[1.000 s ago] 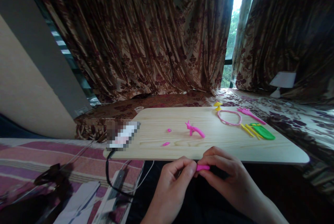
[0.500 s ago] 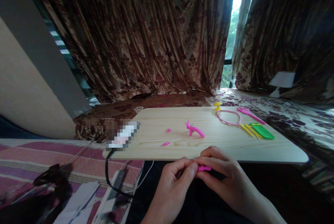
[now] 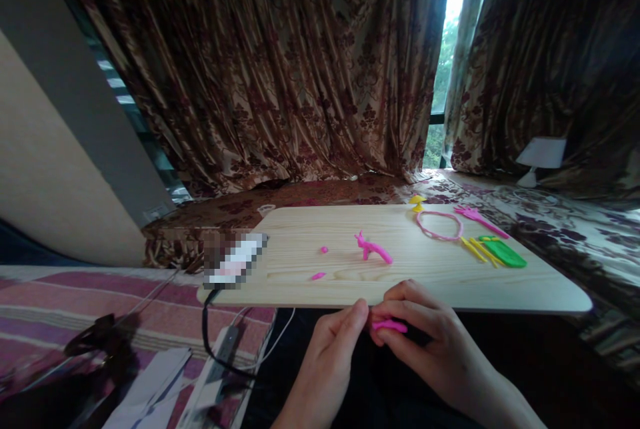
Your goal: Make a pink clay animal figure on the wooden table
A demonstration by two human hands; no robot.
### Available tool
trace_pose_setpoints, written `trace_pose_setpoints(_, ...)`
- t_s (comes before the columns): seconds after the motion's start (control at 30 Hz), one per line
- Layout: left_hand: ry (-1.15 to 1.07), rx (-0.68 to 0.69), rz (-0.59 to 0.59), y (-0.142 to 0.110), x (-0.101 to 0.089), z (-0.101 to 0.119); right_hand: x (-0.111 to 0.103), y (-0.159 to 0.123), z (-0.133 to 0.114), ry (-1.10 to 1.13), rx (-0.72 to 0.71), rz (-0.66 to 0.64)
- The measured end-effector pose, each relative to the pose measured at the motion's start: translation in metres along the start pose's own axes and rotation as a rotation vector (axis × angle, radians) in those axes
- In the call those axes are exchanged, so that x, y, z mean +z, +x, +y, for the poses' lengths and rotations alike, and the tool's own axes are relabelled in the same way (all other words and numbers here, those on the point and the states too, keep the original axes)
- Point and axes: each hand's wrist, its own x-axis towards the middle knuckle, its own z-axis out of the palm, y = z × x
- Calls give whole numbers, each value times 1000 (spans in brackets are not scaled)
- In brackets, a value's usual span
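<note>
Pink piece [image 3: 391, 327], held: 1 | hands [image 3: 327, 355] [image 3: 433, 332]: 2 | small pink bits [image 3: 319, 276] [image 3: 325, 249]: 2

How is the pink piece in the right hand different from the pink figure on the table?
The pink piece is pinched in the right hand, while the pink figure sits on the table with no hand on it. The pink figure has prongs and a leg-like bit; the pink piece's visible part is a plain little strip, partly covered. Both are bright pink.
</note>
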Motion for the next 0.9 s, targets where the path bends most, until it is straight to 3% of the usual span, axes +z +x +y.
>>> trace_pose_setpoints(0.2, 15, -7, 57, 0, -1, -4, -1, 1, 0, -8, -4, 13)
trace_pose_setpoints(0.47, 122, 98, -185, 2, 6, 20, 1, 0, 1, 13, -3, 33)
trace_pose_setpoints(0.9, 119, 100, -181, 4, 5, 25, -6, -1, 0, 97, 16, 25)
